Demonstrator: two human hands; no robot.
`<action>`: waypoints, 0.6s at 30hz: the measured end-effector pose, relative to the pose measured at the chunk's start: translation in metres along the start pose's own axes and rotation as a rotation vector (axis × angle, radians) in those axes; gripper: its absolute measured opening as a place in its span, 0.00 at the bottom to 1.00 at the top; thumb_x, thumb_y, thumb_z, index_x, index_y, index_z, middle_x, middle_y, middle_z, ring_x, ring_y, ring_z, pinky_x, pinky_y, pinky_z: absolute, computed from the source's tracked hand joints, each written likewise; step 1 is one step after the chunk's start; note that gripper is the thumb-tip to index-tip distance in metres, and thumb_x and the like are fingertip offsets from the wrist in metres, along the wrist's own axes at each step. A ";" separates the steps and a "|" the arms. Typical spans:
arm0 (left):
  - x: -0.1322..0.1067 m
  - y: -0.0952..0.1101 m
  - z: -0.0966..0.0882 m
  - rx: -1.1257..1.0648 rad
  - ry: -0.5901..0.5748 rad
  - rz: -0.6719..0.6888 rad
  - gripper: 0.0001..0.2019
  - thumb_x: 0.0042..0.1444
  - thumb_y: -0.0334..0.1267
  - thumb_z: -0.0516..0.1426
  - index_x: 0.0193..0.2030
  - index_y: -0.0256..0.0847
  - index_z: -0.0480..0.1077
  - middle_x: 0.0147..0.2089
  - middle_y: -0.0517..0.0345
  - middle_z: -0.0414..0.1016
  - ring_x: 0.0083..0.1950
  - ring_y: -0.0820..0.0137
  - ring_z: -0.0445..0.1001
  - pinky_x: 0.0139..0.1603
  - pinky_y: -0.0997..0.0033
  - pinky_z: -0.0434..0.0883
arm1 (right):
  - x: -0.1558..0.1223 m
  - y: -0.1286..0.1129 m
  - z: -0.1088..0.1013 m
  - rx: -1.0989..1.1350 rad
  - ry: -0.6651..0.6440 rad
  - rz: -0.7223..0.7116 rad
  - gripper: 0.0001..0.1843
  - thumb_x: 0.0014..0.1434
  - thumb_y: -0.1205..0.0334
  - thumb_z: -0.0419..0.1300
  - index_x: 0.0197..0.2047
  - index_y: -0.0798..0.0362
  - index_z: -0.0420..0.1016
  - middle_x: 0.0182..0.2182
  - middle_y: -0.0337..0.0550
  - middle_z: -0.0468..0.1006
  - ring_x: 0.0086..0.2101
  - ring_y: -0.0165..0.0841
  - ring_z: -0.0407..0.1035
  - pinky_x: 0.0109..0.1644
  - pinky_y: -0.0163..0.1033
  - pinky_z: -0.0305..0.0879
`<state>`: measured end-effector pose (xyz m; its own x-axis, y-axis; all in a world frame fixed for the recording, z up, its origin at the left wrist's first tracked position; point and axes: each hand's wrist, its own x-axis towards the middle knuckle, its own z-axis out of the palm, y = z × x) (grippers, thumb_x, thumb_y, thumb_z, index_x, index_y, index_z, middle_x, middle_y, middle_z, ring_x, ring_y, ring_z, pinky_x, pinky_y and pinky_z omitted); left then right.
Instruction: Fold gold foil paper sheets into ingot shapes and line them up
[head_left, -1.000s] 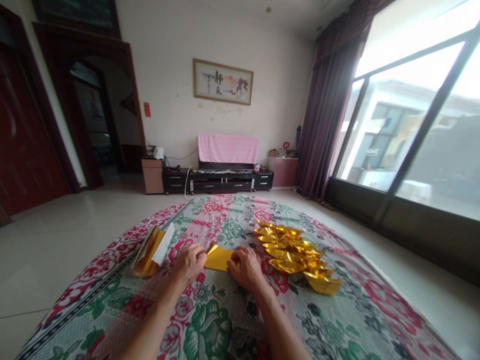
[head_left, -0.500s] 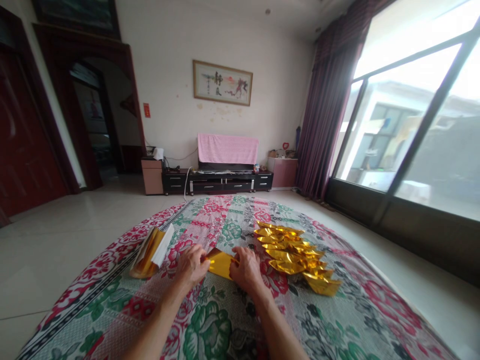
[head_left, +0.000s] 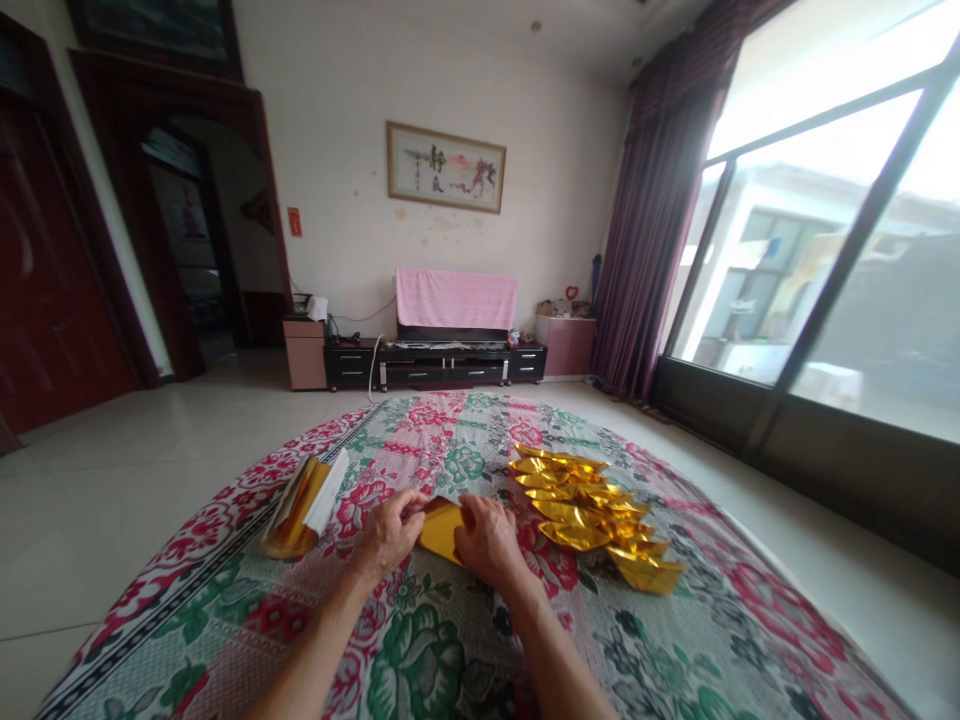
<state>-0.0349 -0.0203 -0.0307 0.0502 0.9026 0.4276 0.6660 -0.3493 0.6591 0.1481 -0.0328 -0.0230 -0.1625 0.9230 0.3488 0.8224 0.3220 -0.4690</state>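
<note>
A folded sheet of gold foil paper (head_left: 441, 530) lies flat between my hands on the patterned cloth. My left hand (head_left: 391, 530) pinches its left far corner between thumb and fingers. My right hand (head_left: 486, 535) is closed on the sheet's right side, its fingers curled and partly hiding that edge. To the right stand several boat-shaped gold paper ingots (head_left: 589, 500), crowded together in rows. On the left rests a loose roll of gold and white paper sheets (head_left: 304, 508), apart from my left hand.
The floral cloth (head_left: 420, 650) covers a round table. Beyond it, a low black TV cabinet (head_left: 450, 370) stands against the wall, with a pink towel (head_left: 456, 298) over the screen. A large window (head_left: 810, 230) and purple curtain (head_left: 645, 220) are on the right.
My left hand has shifted slightly up and right along the sheet's far edge. My right hand has moved a little left, over more of the sheet. The ingots and roll stay put.
</note>
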 end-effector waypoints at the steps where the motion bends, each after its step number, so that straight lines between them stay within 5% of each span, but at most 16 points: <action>1: 0.000 -0.001 -0.001 0.035 0.036 -0.009 0.12 0.48 0.33 0.51 0.40 0.41 0.70 0.40 0.57 0.77 0.40 0.70 0.74 0.42 0.73 0.70 | 0.000 0.000 0.000 -0.003 0.000 -0.004 0.20 0.47 0.64 0.54 0.46 0.48 0.70 0.38 0.43 0.75 0.42 0.39 0.65 0.45 0.41 0.52; 5: 0.000 -0.003 -0.007 0.232 0.138 -0.093 0.14 0.50 0.37 0.52 0.44 0.39 0.70 0.39 0.53 0.76 0.38 0.68 0.74 0.43 0.70 0.68 | 0.000 0.000 0.002 0.007 0.009 0.009 0.22 0.44 0.66 0.55 0.46 0.49 0.71 0.38 0.44 0.75 0.41 0.38 0.65 0.46 0.42 0.52; 12: -0.002 0.005 -0.015 0.356 0.091 -0.075 0.19 0.56 0.48 0.48 0.25 0.40 0.72 0.29 0.53 0.74 0.35 0.67 0.73 0.38 0.72 0.65 | 0.005 0.005 0.003 0.129 0.039 -0.004 0.22 0.43 0.71 0.53 0.42 0.52 0.74 0.30 0.41 0.75 0.32 0.32 0.67 0.39 0.34 0.58; 18: 0.000 0.006 -0.013 0.141 0.131 -0.186 0.21 0.55 0.53 0.48 0.43 0.41 0.72 0.37 0.51 0.78 0.39 0.63 0.76 0.40 0.69 0.68 | 0.014 0.008 0.007 0.453 0.139 0.153 0.18 0.44 0.68 0.53 0.40 0.52 0.75 0.25 0.37 0.73 0.28 0.30 0.67 0.33 0.32 0.62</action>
<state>-0.0407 -0.0262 -0.0187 -0.1729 0.9046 0.3896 0.7523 -0.1340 0.6450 0.1480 -0.0155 -0.0275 0.0410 0.9399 0.3391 0.5068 0.2729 -0.8177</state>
